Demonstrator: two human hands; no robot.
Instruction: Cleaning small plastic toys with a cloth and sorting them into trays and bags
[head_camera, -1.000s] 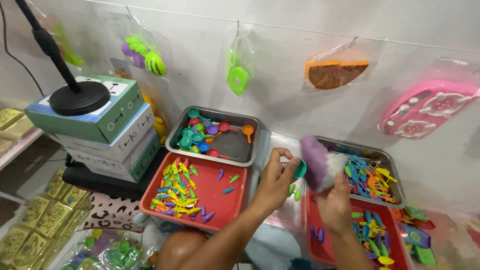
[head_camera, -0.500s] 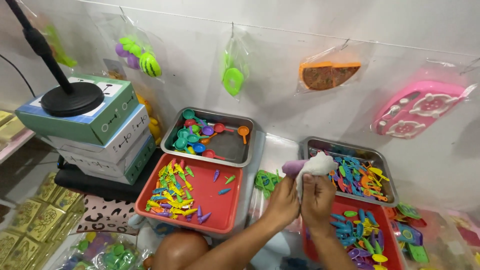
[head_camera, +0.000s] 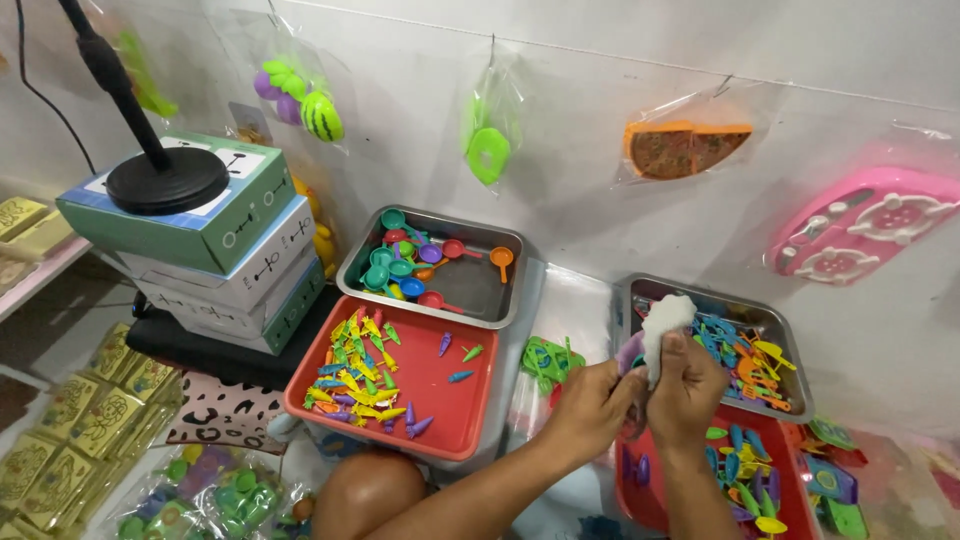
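Two hands meet right of centre: the right hand (head_camera: 688, 385) is clamped on a white bag (head_camera: 662, 328) standing upright above a red tray (head_camera: 632, 480), while the left hand (head_camera: 592, 405) pinches its purple lower edge. Left of them sits another red tray (head_camera: 470, 412) of small toys.

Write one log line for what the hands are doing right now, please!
left hand: grips purple toy | right hand: holds white bag upright | hands together | below: red tray

Stacked boxes (head_camera: 215, 250), wall-hung toy bags (head_camera: 490, 140)
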